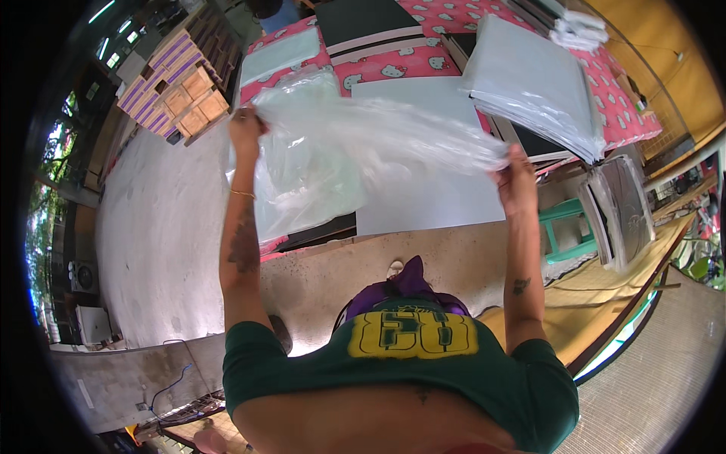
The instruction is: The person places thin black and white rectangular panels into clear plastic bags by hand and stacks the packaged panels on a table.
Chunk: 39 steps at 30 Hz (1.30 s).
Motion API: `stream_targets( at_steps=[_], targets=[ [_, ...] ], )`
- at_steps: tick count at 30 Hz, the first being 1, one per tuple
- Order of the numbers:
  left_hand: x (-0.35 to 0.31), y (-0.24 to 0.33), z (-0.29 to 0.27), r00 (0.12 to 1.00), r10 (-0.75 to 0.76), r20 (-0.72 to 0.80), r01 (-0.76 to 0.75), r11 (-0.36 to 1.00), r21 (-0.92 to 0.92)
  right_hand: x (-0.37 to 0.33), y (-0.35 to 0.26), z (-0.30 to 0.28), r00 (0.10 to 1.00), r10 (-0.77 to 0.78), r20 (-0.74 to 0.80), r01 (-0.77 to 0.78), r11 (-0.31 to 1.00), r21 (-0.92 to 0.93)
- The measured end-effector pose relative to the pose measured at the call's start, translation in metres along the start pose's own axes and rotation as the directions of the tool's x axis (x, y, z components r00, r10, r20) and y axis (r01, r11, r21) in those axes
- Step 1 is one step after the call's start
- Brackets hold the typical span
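A clear plastic sheet or bag (pixel 408 136) is stretched between my two hands, its middle smeared by motion. My left hand (pixel 248 130) is closed on its left end, above a pile of clear plastic bags (pixel 302 189). On the other side my right hand (pixel 517 181) pinches the right end, near the table's right part. Below the stretched plastic lies a flat white board (pixel 431 200), partly covered by it. Whether the plastic is one bag or a folded sheet I cannot tell.
A pink patterned cloth (pixel 393 69) covers the table. Black boards (pixel 367 26) lie at the back, and a stack of plastic-wrapped boards (pixel 533 83) sits at the right. A green stool (pixel 567 231) and wrapped panels (pixel 618 212) stand beside the table. Stacked boxes (pixel 178 83) are at far left.
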State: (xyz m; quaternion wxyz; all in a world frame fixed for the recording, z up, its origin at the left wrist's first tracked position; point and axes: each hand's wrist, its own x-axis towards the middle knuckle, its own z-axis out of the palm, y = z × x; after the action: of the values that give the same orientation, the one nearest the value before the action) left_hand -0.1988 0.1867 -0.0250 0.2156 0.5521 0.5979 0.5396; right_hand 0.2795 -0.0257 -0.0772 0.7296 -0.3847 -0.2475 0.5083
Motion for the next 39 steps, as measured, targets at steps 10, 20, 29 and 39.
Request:
stream_targets(
  at_steps=[10, 20, 29, 39],
  targets=[
    [0.065, 0.086, -0.131, 0.011, 0.732, -0.681, -0.183, 0.671, 0.718, -0.037, -0.145, -0.164, 0.741, -0.450, -0.499, 0.470, 0.878, -0.094],
    [-0.221, 0.096, 0.126, 0.761, 0.023, 0.649, 0.152, 0.965, -0.212, -0.057, 0.026, 0.071, 0.976, 0.000, 0.217, 0.005, 1.000, -0.021],
    [-0.224, 0.091, 0.127, 0.958, 0.250, 0.140, -0.196, 0.929, -0.312, -0.081, 0.026, 0.062, 0.982, 0.017, 0.190, -0.067, 0.964, 0.257],
    [-0.187, 0.003, 0.043, 0.776, 0.104, 0.622, -0.038, 0.992, -0.118, -0.068, -0.032, 0.023, 0.814, 0.079, 0.575, -0.418, 0.767, 0.487]
  ],
)
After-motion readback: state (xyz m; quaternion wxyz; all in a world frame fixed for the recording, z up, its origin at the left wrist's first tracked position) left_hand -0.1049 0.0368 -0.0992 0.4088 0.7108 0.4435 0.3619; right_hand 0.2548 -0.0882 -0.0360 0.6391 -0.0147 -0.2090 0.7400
